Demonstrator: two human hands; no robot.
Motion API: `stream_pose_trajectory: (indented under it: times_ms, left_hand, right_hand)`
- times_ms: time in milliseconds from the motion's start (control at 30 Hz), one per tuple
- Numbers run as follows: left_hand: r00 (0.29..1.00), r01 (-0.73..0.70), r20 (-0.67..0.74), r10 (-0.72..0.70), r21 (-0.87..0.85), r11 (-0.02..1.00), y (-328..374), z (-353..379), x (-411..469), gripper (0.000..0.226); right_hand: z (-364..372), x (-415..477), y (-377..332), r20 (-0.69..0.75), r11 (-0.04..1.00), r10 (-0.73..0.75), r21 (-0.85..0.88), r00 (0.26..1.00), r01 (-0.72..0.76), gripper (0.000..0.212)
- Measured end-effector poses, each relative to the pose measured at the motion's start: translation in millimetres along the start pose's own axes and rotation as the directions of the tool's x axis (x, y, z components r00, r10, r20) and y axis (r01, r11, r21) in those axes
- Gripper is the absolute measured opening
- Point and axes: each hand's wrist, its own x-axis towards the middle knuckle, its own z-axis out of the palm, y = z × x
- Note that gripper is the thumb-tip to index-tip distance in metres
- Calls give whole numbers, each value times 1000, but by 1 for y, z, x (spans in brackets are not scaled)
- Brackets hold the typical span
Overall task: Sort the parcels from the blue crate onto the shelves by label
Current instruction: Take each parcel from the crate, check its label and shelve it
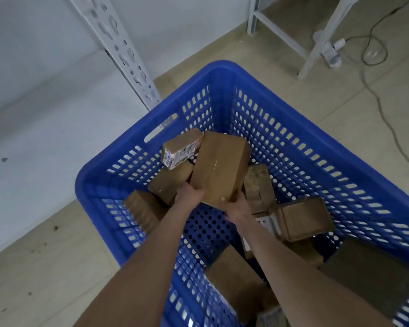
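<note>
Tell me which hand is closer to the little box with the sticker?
Left. The left hand grips the big box just below the sticker box; the right hand holds the big box's other corner, farther off.

Both bare arms stretch forward and down, close together. The left hand (189, 192) and the right hand (237, 205) grip the near end of one parcel (219, 166), fingers curled.

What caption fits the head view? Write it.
Left hand and right hand hold a parcel in the blue crate.
</note>
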Motion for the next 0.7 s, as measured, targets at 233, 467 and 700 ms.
stream_pose_trajectory:
  times_ms: [233,467,700]
  left_hand:
    - [971,-218,-147,191,-201,955,13,-10,-77,38]
    - [902,-413,-196,385,-132,901,40,-33,-187,24]
    - [892,-421,-257,372,-170,891,55,-94,-270,62]
  right_hand:
    - [-29,-51,-14,-16,966,139,224,990,-132,57]
    - [-59,-155,-47,93,899,151,402,984,-175,96]
    - [-83,-251,-110,83,983,-28,182,996,13,68]
